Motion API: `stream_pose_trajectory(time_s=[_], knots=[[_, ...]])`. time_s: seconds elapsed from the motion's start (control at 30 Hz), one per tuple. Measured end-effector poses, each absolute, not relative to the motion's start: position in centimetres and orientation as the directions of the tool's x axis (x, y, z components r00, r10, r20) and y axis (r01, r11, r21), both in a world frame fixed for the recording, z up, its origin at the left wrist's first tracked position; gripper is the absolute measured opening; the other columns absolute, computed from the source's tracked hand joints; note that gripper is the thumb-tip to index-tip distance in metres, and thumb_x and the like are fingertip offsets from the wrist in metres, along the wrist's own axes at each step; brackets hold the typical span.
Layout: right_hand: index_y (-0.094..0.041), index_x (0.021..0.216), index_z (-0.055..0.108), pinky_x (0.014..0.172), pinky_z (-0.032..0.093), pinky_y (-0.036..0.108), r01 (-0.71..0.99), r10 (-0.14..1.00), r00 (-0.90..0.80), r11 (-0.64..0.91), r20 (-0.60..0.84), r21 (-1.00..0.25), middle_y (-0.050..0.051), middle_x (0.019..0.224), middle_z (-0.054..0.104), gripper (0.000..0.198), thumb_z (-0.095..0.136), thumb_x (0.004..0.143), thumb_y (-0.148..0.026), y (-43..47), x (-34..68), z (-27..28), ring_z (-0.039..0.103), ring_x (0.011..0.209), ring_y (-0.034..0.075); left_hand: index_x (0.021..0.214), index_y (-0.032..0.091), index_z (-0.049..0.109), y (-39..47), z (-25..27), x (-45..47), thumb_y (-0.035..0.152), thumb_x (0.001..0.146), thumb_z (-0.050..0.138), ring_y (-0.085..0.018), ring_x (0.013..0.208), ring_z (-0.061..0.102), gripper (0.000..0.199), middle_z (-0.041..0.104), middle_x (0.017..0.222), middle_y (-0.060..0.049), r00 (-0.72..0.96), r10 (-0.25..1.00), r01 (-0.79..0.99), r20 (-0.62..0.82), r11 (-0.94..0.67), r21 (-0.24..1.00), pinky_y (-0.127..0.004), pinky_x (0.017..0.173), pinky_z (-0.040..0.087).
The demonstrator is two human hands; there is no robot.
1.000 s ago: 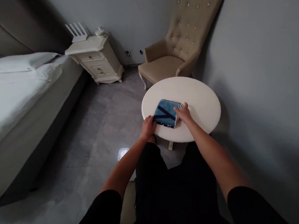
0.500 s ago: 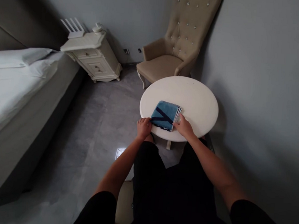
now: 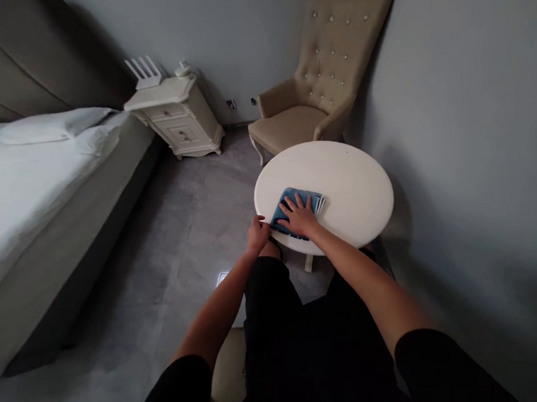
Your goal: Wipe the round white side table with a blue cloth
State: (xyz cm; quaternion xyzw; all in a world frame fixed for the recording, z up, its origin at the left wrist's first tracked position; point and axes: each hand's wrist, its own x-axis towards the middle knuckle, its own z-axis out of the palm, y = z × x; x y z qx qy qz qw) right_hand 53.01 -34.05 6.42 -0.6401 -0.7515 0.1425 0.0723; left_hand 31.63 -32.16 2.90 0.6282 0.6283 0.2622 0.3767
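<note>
A folded blue towel (image 3: 279,210) with dark markings and pale layered edges on its right side lies near the front edge of the round white table (image 3: 352,198). My right hand (image 3: 300,218) rests flat on top of it, fingers spread, covering most of the dark pattern. At the towel's near left corner, by the table's rim, my left hand (image 3: 258,234) is closed with its fingertips pinching that corner. Part of the left fingers' contact is small and hard to make out.
Behind the table stands a tan tufted armchair (image 3: 288,128). A white nightstand (image 3: 181,123) holding a router (image 3: 147,77) stands beside the bed (image 3: 66,173) on the left. A grey wall (image 3: 477,149) is close on the right.
My right hand has left the towel's right edge and moved left onto its top, fingers now spread flat. My left hand stays at the left corner. The view has shifted slightly.
</note>
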Motion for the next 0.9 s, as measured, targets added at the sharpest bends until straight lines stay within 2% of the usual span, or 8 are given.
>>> stream_pose_trajectory(time_s=[0.13, 0.23, 0.3, 0.5, 0.6, 0.7, 0.8, 0.9], knots=[[-0.024, 0.179, 0.047, 0.132, 0.001, 0.091, 0.941, 0.987, -0.152, 0.129, -0.048, -0.312, 0.015, 0.190, 0.026, 0.087, 0.046, 0.110, -0.078, -36.2, 51.9, 5.2, 0.007, 0.176, 0.054, 0.123, 0.017, 0.064, -31.9, 2.9, 31.9, 0.041, 0.100, 0.080, -0.018, 0.063, 0.074, 0.037, 0.078, 0.090, -0.006, 0.043, 0.938, 0.400, -0.343, 0.299, 0.866, -0.029, 0.064, 0.059], [-0.022, 0.179, 0.045, 0.132, 0.001, 0.090, 0.934, 0.980, -0.199, 0.187, -0.007, -0.304, 0.018, 0.190, 0.026, 0.096, 0.061, 0.104, -0.079, -38.4, 51.4, 4.9, 0.008, 0.176, 0.055, 0.118, 0.017, 0.065, -31.7, 2.8, 31.9, 0.037, 0.094, 0.090, -0.016, 0.063, 0.074, 0.040, 0.078, 0.093, -0.006, 0.048, 0.923, 0.360, -0.381, 0.340, 0.869, -0.029, 0.064, 0.061], [-0.019, 0.179, 0.045, 0.134, 0.004, 0.088, 0.935, 0.977, -0.213, 0.211, 0.023, -0.286, 0.020, 0.189, 0.026, 0.095, 0.071, 0.103, -0.071, -40.4, 51.6, 4.3, 0.012, 0.176, 0.054, 0.117, 0.016, 0.065, -31.6, 2.7, 31.8, 0.033, 0.092, 0.092, -0.016, 0.062, 0.074, 0.040, 0.078, 0.093, -0.006, 0.050, 0.917, 0.323, -0.396, 0.360, 0.875, -0.030, 0.065, 0.063], [-0.013, 0.168, 0.060, 0.142, 0.024, 0.070, 0.905, 0.950, -0.264, 0.303, 0.165, -0.298, 0.022, 0.181, 0.044, 0.060, 0.063, 0.112, -0.031, -45.9, 53.6, 1.7, 0.029, 0.174, 0.042, 0.111, 0.015, 0.066, -32.3, 2.0, 31.6, 0.026, 0.093, 0.090, -0.015, 0.061, 0.075, 0.032, 0.076, 0.095, -0.005, 0.022, 0.931, 0.236, -0.365, 0.350, 0.907, -0.032, 0.066, 0.066], [-0.015, 0.163, 0.066, 0.139, 0.036, 0.064, 0.870, 0.931, -0.286, 0.351, 0.226, -0.347, 0.019, 0.174, 0.056, 0.054, 0.053, 0.111, -0.015, -47.3, 54.1, 1.7, 0.039, 0.170, 0.037, 0.109, 0.015, 0.066, -32.6, 2.1, 31.7, 0.029, 0.095, 0.088, -0.016, 0.061, 0.075, 0.030, 0.076, 0.091, -0.004, -0.009, 0.928, 0.224, -0.372, 0.365, 0.904, -0.032, 0.066, 0.066], [-0.019, 0.157, 0.071, 0.132, 0.046, 0.064, 0.874, 0.946, -0.172, 0.276, 0.275, -0.401, 0.019, 0.165, 0.063, 0.048, 0.057, 0.110, -0.020, -48.3, 54.2, 2.5, 0.050, 0.160, 0.038, 0.111, 0.015, 0.066, -33.1, 2.5, 31.4, 0.035, 0.096, 0.089, -0.017, 0.064, 0.076, 0.034, 0.076, 0.087, -0.004, 0.002, 0.912, 0.211, -0.410, 0.401, 0.892, -0.031, 0.067, 0.066], [-0.019, 0.144, 0.078, 0.117, 0.055, 0.062, 0.881, 0.962, -0.014, 0.141, 0.273, -0.451, 0.021, 0.144, 0.071, 0.039, 0.070, 0.109, -0.033, -48.8, 54.4, 3.3, 0.062, 0.135, 0.040, 0.112, 0.015, 0.066, -33.8, 2.8, 31.0, 0.039, 0.092, 0.095, -0.017, 0.069, 0.079, 0.043, 0.077, 0.089, -0.006, 0.035, 0.889, 0.137, -0.456, 0.448, 0.884, -0.031, 0.070, 0.067], [-0.017, 0.134, 0.081, 0.108, 0.058, 0.054, 0.869, 0.965, -0.002, 0.132, 0.263, -0.476, 0.019, 0.127, 0.072, 0.030, 0.067, 0.109, -0.027, -48.7, 54.6, 3.5, 0.064, 0.119, 0.036, 0.112, 0.015, 0.064, -34.6, 2.8, 30.9, 0.040, 0.092, 0.096, -0.018, 0.071, 0.080, 0.045, 0.077, 0.089, -0.007, 0.068, 0.860, 0.053, -0.505, 0.502, 0.863, -0.033, 0.073, 0.068]])
